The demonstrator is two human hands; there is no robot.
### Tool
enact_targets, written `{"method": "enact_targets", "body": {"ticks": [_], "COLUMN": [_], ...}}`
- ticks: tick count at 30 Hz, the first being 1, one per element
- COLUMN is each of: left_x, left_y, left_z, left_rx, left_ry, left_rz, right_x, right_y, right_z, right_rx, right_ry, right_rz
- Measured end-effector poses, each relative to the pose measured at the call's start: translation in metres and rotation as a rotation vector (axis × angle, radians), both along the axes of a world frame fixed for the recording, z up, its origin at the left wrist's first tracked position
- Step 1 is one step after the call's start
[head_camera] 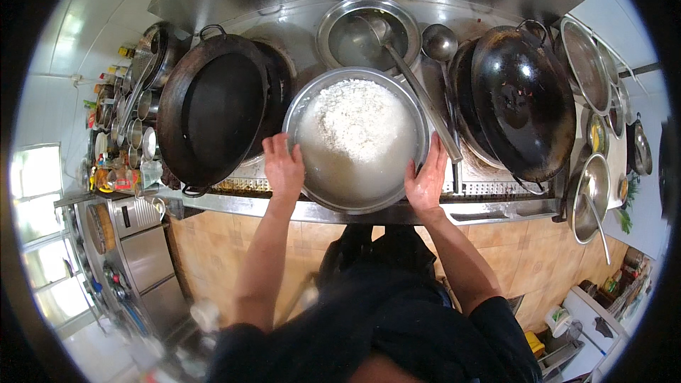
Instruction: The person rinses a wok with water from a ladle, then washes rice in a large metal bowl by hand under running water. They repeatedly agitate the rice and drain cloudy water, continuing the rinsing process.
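Observation:
A wide metal basin (322,181) stands before me at the front of the stove. Cloudy liquid (340,175) fills its lower part, and a heap of white, crumbly food (359,117) rises from it; whether this is flour or fine grain is unclear. My left hand (283,167) is at the basin's left side, fingers extended and thumb by the rim. On the right side, my right hand (427,173) has straight fingers outside the rim and its thumb over the edge. Neither hand curls around the basin.
Blackened woks (223,111) (524,106) flank the basin. Behind it, a long-handled ladle (404,69) rests across a bowl of liquid (351,45). Another ladle (440,42) lies to its right. Seasoning containers (135,133) crowd the left; a metal bowl (591,197) holds a utensil at right.

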State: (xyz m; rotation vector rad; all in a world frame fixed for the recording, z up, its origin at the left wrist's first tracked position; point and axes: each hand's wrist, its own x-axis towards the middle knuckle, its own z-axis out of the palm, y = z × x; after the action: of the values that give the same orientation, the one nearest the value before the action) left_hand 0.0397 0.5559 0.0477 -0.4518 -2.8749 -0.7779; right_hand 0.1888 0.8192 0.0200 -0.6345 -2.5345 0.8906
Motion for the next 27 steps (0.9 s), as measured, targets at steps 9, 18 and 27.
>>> {"method": "enact_targets", "body": {"ticks": [9, 18, 27], "left_x": [0.052, 0.044, 0.07], "left_y": [-0.03, -0.038, -0.031], "left_z": [-0.047, -0.046, -0.027], "left_rx": [0.416, 0.507, 0.919], "left_ry": [-0.832, -0.507, -0.93], "left_rz": [0.422, 0.331, 0.406], "right_x": [-0.032, -0.032, 0.009], "right_y": [0.052, 0.05, 0.007], "right_z": [-0.049, -0.061, -0.058], "right_rx": [-0.268, -0.538, -0.583], "right_ry": [-0.3, 0.027, -0.067], "right_rz": [0.009, -0.207, -0.163]}}
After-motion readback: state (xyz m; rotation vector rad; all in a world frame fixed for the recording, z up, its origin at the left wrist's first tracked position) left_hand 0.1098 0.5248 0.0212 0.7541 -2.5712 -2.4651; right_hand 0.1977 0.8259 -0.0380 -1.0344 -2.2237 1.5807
